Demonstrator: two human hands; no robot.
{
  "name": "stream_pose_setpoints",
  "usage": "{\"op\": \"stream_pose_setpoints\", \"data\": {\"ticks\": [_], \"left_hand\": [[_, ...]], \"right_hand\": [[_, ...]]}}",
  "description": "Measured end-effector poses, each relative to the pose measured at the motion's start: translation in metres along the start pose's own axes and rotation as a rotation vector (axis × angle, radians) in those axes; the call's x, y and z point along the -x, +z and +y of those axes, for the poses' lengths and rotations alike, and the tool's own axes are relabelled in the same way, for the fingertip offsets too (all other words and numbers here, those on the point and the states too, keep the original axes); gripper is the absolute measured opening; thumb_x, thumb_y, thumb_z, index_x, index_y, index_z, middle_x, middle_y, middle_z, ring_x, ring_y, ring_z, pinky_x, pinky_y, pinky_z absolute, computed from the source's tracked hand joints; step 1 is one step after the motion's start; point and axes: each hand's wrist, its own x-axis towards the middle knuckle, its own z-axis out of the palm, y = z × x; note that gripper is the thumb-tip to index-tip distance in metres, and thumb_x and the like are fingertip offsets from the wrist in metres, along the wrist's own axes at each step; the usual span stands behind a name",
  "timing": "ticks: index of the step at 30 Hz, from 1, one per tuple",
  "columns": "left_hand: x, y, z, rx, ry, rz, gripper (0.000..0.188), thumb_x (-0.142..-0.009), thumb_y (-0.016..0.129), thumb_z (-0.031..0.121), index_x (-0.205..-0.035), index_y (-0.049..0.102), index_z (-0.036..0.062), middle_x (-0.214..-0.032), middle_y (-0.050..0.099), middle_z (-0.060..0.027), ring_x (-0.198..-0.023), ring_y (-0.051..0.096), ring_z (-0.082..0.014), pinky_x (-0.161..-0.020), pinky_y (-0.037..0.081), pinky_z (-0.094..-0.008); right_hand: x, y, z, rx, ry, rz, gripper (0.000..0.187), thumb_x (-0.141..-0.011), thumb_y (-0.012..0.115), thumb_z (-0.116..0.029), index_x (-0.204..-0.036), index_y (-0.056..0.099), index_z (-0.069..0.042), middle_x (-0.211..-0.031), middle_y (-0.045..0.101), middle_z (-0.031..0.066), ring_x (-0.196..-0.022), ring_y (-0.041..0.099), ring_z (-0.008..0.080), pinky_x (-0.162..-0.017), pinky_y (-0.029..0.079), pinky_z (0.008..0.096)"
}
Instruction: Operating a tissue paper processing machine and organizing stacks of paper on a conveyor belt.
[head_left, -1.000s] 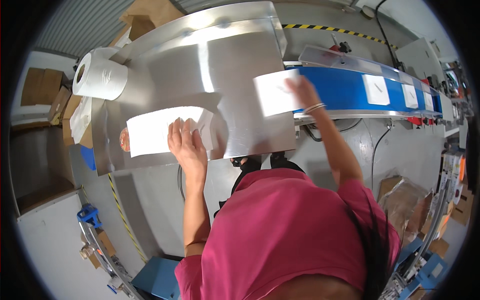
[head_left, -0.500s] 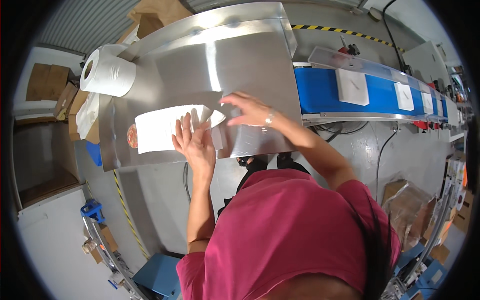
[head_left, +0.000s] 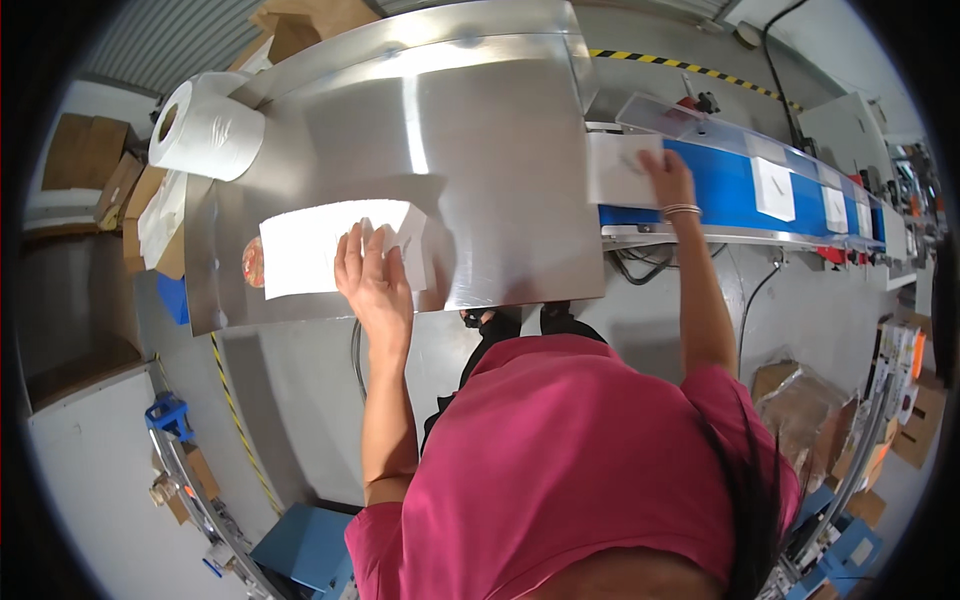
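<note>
A clear guard (head_left: pixel 660 117) flanks the belt (head_left: pixel 718 182) where the right grip (head_left: pixel 672 180) pinches a sheet (head_left: pixel 614 170), the left grip (head_left: pixel 376 275) loosely spread on piled paper (head_left: pixel 300 250).

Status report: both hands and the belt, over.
Left hand on white paper sheets. Right hand touching flat white sheet over left end of blue conveyor belt. More white square sheets farther right.

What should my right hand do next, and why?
Probably ease the white sheet flat and let go: your right hand is at its edge, over the near end of the blue belt, where other white pieces lie spaced out farther along. Your left hand already rests on the white stack.
</note>
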Motion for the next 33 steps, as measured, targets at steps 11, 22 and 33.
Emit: {"op": "stream_pose_setpoints", "data": {"ticks": [11, 22, 33], "left_hand": [[0.002, 0.002, -0.001, -0.038, -0.024, -0.073, 0.025, -0.08, 0.064, 0.003, -0.103, 0.066, 0.0112, -0.138, 0.045, -0.0144, -0.135, 0.03, -0.036, -0.111, 0.013, -0.0522], [-0.006, -0.007, -0.014, -0.034, -0.053, -0.06, 0.032, -0.083, 0.062, 0.004, -0.115, 0.062, 0.003, -0.133, 0.048, -0.0185, -0.127, 0.038, -0.0386, -0.103, 0.033, -0.0471], [-0.007, -0.002, -0.013, -0.037, -0.012, 0.023, 0.025, -0.081, 0.061, 0.001, -0.104, 0.067, 0.0063, -0.131, 0.049, -0.0182, -0.128, 0.038, -0.0371, -0.105, 0.027, -0.0491]], "right_hand": [[0.09, 0.122, -0.129, -0.096, -0.774, -0.643, 0.051, -0.072, 0.077, -0.025, -0.118, 0.056, -0.017, -0.12, 0.052, 0.0091, -0.105, 0.052, 0.0283, -0.088, 0.045, 0.0352], [0.06, 0.105, -0.053, -0.289, -0.239, -0.424, 0.036, -0.086, 0.067, -0.035, -0.091, 0.053, -0.002, -0.072, 0.051, 0.0043, -0.067, 0.047, 0.013, -0.061, 0.043, 0.0306], [0.02, 0.026, -0.035, 0.267, -0.61, 0.069, 0.057, -0.071, 0.077, -0.03, -0.117, 0.055, -0.007, -0.116, 0.056, 0.0161, -0.105, 0.053, 0.0335, -0.087, 0.044, 0.0405]]}}
